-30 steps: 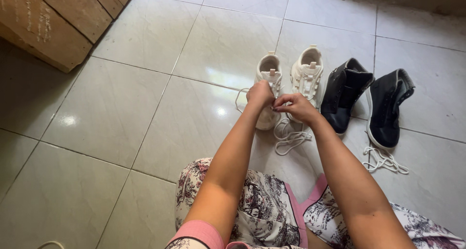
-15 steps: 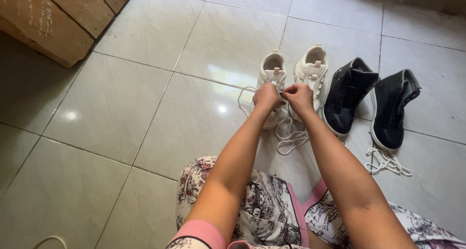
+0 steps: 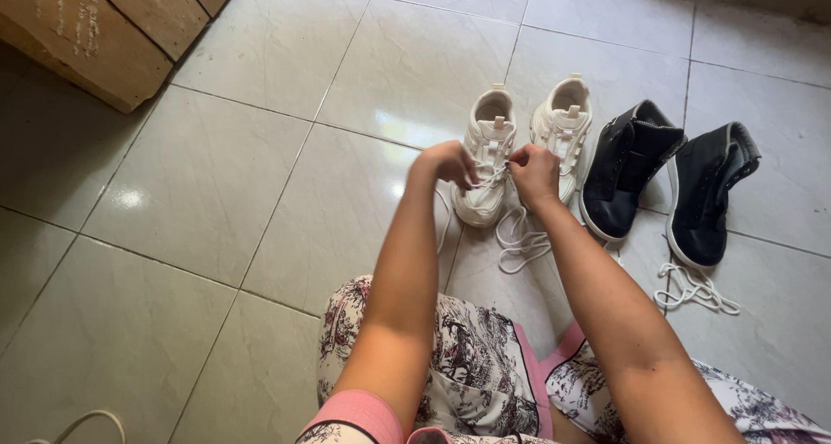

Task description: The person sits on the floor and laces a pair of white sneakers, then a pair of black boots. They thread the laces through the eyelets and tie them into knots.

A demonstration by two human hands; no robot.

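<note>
Glossy pale floor tiles (image 3: 260, 167) with dark grout lines formed the working surface; a rough wooden crate (image 3: 95, 28) sat at the far left corner, well apart from the work. Two pairs of shoes stood in a row ahead of the seated person: a cream chunky pair and a black high-top pair. The left cream sneaker (image 3: 485, 163) lay with its long axis running away from the person, toe nearest, heel and pull tab farthest. Its white lace (image 3: 518, 241) trailed from the eyelet area down onto the tile in loose loops toward the person's knees. Left hand (image 3: 446, 163) was at the sneaker's left flank, fingers curled closed, pinching a lace strand that ran rightward across the tongue. Right hand (image 3: 535, 171) was between the two cream sneakers, fingers also closed on the lace; exact fingertip contact was too small to resolve. Both hands were about equally close to the shoe, one on each side, lace taut between them across the shoe's axis. The right cream sneaker (image 3: 563, 124) stood just beside, apparently unlaced. The black high-tops (image 3: 628, 171) looked matte, suede-like, with white soles; a loose white lace bundle (image 3: 692, 290) lay on the tile near them. Floral-print trousers (image 3: 476, 366) with pink trim showed at bottom.
</note>
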